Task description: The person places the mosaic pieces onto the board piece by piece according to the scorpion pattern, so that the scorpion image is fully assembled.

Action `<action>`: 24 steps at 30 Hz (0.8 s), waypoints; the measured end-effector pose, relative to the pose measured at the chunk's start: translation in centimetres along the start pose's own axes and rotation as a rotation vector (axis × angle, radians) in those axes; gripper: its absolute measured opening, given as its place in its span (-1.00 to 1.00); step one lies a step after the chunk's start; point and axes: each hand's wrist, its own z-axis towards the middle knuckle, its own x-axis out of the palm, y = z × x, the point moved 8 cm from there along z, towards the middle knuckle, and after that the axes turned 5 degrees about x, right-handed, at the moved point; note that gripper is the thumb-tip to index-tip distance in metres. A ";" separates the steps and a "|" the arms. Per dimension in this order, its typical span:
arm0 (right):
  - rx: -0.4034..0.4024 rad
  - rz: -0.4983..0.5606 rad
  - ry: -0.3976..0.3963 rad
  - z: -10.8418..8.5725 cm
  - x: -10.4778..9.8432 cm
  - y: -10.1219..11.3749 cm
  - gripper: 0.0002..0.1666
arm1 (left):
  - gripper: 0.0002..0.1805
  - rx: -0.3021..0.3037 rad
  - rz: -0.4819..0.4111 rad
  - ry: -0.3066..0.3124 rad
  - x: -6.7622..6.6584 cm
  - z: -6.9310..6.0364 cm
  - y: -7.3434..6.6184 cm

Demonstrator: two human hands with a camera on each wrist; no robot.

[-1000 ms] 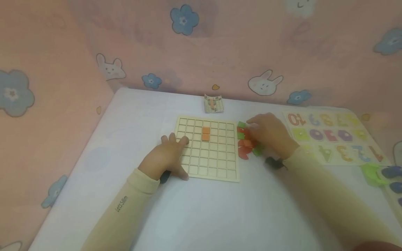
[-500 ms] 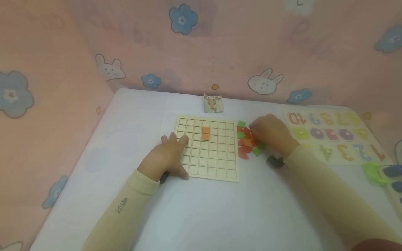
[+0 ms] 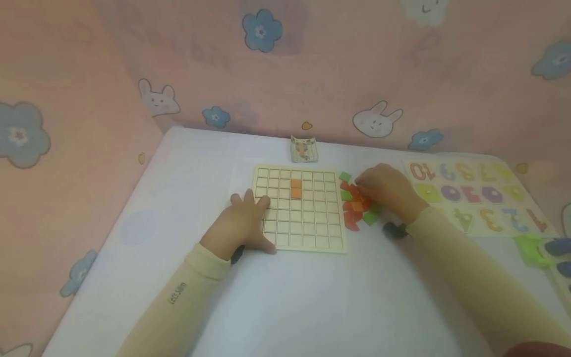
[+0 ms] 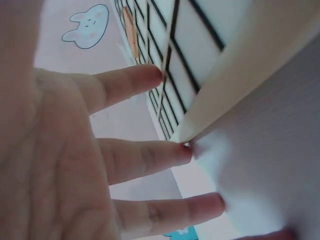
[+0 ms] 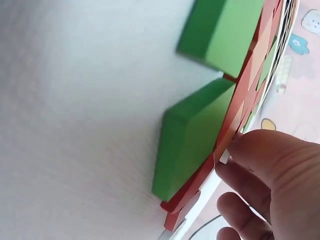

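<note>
Spread over the left edge of a pale grid board (image 3: 308, 215) is my left hand (image 3: 238, 223), its thumb at the front edge. In the left wrist view, the fingers of my left hand (image 4: 145, 150) are extended, one touching the grid. Two orange tiles (image 3: 296, 188) sit one behind the other in the grid. Right of the board, my right hand (image 3: 388, 191) reaches into a pile of red, orange and green pieces (image 3: 351, 218). In the right wrist view, thumb and index finger of my right hand (image 5: 280, 175) pinch an orange piece (image 5: 225, 140), partly hidden, beside a green block (image 5: 187, 145).
A small patterned card (image 3: 304, 149) lies behind the board. On the right is a number and shape board (image 3: 477, 198); a bright green object (image 3: 533, 251) and another board with blue pieces (image 3: 564, 269) lie at the right edge. A pink patterned wall covering (image 3: 308, 59) rises behind the table.
The grid board has shifted and turned slightly, moving right with my left hand; the loose pile has moved slightly right too. My right fingers have drawn closer together at the pile.
</note>
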 end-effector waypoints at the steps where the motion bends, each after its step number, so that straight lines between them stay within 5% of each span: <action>1: 0.016 0.012 0.005 0.0 0.1 -0.2 -0.70 | 0.29 -0.004 -0.001 0.006 -0.1 0.0 0.1; 6: 0.091 0.141 -0.014 -0.1 -1.1 -0.5 -0.65 | 0.31 -0.012 0.002 0.026 -0.4 0.0 0.4; 10: 0.076 0.203 -0.014 0.8 -2.2 1.7 -0.65 | 0.32 -0.016 -0.027 0.038 -0.4 0.0 0.6; 19: -0.228 0.075 0.010 5.2 -1.8 11.8 -0.75 | 0.39 -0.018 -0.097 0.040 -0.4 0.3 1.2; 24: -0.298 0.020 0.034 6.7 -1.0 15.6 -0.76 | 0.39 0.002 -0.088 0.041 -0.3 0.4 1.0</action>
